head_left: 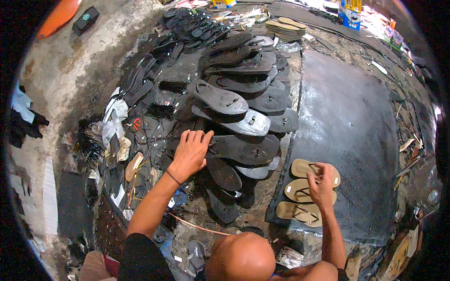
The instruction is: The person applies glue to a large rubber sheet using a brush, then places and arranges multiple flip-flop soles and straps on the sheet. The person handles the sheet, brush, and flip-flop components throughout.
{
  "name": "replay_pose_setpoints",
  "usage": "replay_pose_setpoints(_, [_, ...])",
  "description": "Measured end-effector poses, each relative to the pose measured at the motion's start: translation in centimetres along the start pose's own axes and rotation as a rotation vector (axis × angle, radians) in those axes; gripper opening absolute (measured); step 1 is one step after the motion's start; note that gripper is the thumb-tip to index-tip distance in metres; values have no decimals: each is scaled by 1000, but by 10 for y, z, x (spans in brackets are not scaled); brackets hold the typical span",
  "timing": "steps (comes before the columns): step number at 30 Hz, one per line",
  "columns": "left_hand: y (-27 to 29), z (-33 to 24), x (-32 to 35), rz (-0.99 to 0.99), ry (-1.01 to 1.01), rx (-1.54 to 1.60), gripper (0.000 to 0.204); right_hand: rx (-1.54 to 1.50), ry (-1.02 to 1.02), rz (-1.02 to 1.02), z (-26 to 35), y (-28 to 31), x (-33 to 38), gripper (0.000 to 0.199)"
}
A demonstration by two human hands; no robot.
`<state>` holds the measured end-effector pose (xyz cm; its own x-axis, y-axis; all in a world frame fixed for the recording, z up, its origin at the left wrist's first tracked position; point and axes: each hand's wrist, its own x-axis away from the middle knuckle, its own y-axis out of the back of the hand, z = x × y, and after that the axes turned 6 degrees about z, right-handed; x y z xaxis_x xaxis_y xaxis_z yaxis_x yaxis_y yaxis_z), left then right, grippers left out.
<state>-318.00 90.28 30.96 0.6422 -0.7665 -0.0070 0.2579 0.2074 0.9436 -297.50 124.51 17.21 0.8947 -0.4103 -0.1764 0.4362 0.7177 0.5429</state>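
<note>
Far left: one orange curved object (58,18), partly cut off, on bare concrete floor (77,61); beside it, one black box (86,21). Below these, one light-blue cloth (21,104) at the edge.

Left of centre: one clump of black bristly strands (88,143); crumpled clear plastic bags (112,131); one red-orange looped handle (136,124), its tool unclear to me among the scraps.

Left hand (190,147): palm down, dark cord at the wrist, fingers bent over the near-left end of a black flip-flop sole (251,149). Whether it grips or merely rests there, I cannot tell.

Centre: black flip-flop soles (241,63), many, overlapping in a long heap, several catching a grey shine; behind, a further pile of smaller black pieces (194,27). In front, the worker's bare head (241,257), bowed.

Right of centre: one stack of tan soles (283,32), at the back. One black rubber sheet (347,107), laid flat. On its near-left part, three beige flip-flops (300,191) with dark straps, in a column.

Right hand (321,180): fingers bent and drawn together over the farthest of the three; whether closed on its strap, I cannot tell.

Far right: one blue-and-yellow carton (350,15), at the back; one round wire-mesh guard (423,187), nearer.
</note>
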Motion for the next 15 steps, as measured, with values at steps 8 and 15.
replay_pose_setpoints(8, [98, -13, 17, 37, -75, 302, 73, -233, -98, 179, 24, -25, 31, 33])
replay_pose_setpoints(15, [53, -142, -8, 340, 42, 1521, 60, -1013, -247, 351, 79, -20, 68, 65])
